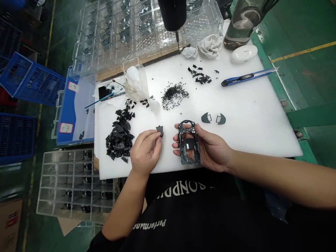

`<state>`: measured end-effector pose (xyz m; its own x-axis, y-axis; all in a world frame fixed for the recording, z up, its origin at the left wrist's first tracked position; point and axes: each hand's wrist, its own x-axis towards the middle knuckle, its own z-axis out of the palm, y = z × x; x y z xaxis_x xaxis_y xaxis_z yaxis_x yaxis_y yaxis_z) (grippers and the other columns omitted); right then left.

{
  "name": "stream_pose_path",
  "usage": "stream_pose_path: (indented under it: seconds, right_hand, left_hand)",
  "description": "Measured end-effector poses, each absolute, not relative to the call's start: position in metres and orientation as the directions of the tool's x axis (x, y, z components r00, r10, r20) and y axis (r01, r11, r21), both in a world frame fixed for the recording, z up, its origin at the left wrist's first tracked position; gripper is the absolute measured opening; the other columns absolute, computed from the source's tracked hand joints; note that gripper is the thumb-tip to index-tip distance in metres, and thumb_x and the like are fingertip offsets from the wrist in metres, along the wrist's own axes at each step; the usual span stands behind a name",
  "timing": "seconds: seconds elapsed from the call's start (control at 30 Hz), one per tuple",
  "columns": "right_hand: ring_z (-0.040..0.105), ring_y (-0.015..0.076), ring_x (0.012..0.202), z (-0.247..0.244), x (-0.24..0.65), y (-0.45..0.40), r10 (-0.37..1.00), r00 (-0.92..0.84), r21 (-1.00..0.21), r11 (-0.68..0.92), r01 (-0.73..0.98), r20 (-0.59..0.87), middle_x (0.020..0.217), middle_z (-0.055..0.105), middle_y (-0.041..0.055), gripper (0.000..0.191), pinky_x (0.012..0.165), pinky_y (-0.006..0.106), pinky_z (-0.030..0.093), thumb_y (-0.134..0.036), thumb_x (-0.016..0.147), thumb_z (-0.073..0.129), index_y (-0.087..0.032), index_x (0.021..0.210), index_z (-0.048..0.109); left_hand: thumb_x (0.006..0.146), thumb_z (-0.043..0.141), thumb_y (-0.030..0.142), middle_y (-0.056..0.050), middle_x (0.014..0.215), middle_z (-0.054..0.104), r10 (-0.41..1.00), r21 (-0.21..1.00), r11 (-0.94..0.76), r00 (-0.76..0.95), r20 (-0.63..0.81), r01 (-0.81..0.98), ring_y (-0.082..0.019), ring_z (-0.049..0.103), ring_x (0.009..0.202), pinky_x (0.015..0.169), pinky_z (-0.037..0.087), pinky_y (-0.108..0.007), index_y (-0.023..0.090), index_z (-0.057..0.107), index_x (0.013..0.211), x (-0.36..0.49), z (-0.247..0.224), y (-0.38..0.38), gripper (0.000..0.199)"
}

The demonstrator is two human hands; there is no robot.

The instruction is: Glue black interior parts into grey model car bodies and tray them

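Observation:
My left hand (145, 152) pinches a small black pad (159, 131) between thumb and fingertips. My right hand (211, 148) holds a grey openwork metal frame (188, 142) upright, its fingers behind it. The two hands are close but apart. Left of my left hand lies a heap of black pads (119, 134) on a white foam sheet (244, 119). Two small grey curved shells (206, 118) sit beyond my right hand. Farther back lie a scatter of tiny black bits (174, 96) and a cluster of black flakes (200, 75).
A blue utility knife (248, 77) lies at the far right. A black electric screwdriver (173, 14) hangs above a transparent parts tray (112, 31). A transparent box (135, 78), a cloth (210, 45), a glass bottle (240, 24), blue crates (31, 78) and a wire rack (73, 185) surround the sheet.

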<state>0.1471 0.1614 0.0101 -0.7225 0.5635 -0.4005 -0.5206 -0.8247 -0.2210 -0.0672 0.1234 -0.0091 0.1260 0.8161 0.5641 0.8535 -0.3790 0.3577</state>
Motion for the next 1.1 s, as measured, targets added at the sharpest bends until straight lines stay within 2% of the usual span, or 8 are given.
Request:
stream_pose_path:
  seconds: [0.17,0.3,0.4,0.47,0.6,0.9,1.1]
  right_hand:
    - [0.067,0.0218,0.104,0.011,0.147,0.162,0.59,-0.714,-0.248,-0.807,-0.535,-0.377,0.107,0.069,0.0099,0.038,0.097,0.042,0.054,-0.04,0.106,0.037,-0.016,0.12,0.063]
    - [0.067,0.0187,0.099,0.011,0.147,0.163,0.573,-0.698,-0.264,-0.819,-0.51,-0.43,0.106,0.069,0.0084,0.038,0.088,0.032,0.057,-0.041,0.106,0.036,-0.018,0.122,0.061]
    - [0.067,0.0188,0.102,0.011,0.147,0.163,0.547,-0.685,-0.268,-0.836,-0.479,-0.482,0.108,0.069,0.0069,0.038,0.086,0.03,0.056,-0.044,0.105,0.038,-0.021,0.124,0.061]
    - [0.066,0.0197,0.104,0.011,0.147,0.162,0.537,-0.689,-0.267,-0.842,-0.468,-0.487,0.108,0.069,0.006,0.037,0.087,0.031,0.055,-0.045,0.104,0.038,-0.023,0.125,0.061]
    - [0.067,0.0186,0.099,0.013,0.145,0.161,0.534,-0.692,-0.267,-0.845,-0.464,-0.486,0.105,0.07,0.0056,0.037,0.084,0.031,0.054,-0.043,0.106,0.035,-0.023,0.122,0.06]
    - [0.068,0.0182,0.096,0.017,0.144,0.161,0.523,-0.685,-0.287,-0.852,-0.438,-0.507,0.106,0.071,0.005,0.033,0.082,0.03,0.054,-0.043,0.104,0.041,-0.023,0.123,0.06]
    - [0.068,0.0178,0.097,0.016,0.145,0.161,0.517,-0.689,-0.27,-0.855,-0.443,-0.507,0.106,0.071,0.0051,0.037,0.081,0.029,0.054,-0.042,0.107,0.033,-0.023,0.125,0.059]
  left_hand:
    - [0.077,0.071,0.001,-0.008,0.103,0.07,0.779,0.301,-0.431,0.182,0.6,0.851,-0.017,0.069,0.094,0.084,0.059,-0.03,0.015,0.069,0.106,-0.059,0.018,0.11,0.032]
    - [0.079,0.07,0.003,-0.011,0.106,0.07,0.752,0.237,-0.541,0.339,0.565,0.807,-0.02,0.068,0.1,0.087,0.059,-0.032,0.01,0.067,0.109,-0.038,0.05,0.098,0.031]
    - [0.082,0.066,0.006,-0.011,0.1,0.072,0.744,0.158,-0.57,0.425,0.516,0.807,-0.021,0.067,0.086,0.072,0.058,-0.034,0.007,0.067,0.106,-0.021,0.057,0.1,0.024]
    - [0.082,0.066,0.008,-0.008,0.092,0.073,0.755,0.091,-0.533,0.424,0.5,0.841,-0.018,0.062,0.071,0.059,0.05,-0.032,0.008,0.068,0.101,-0.012,0.053,0.104,0.019]
    - [0.083,0.062,0.007,-0.005,0.086,0.073,0.796,0.009,-0.47,0.42,0.436,0.883,-0.017,0.054,0.064,0.051,0.038,-0.031,0.011,0.069,0.091,-0.002,0.045,0.107,0.012]
    - [0.085,0.05,0.006,-0.008,0.082,0.069,0.826,-0.009,-0.487,0.464,0.319,0.873,-0.018,0.052,0.065,0.047,0.03,-0.033,0.014,0.065,0.08,0.001,0.05,0.107,0.018]
    - [0.082,0.051,0.004,-0.007,0.08,0.067,0.837,0.017,-0.494,0.47,0.28,0.869,-0.019,0.052,0.066,0.05,0.029,-0.033,0.015,0.063,0.077,0.001,0.048,0.106,0.017]
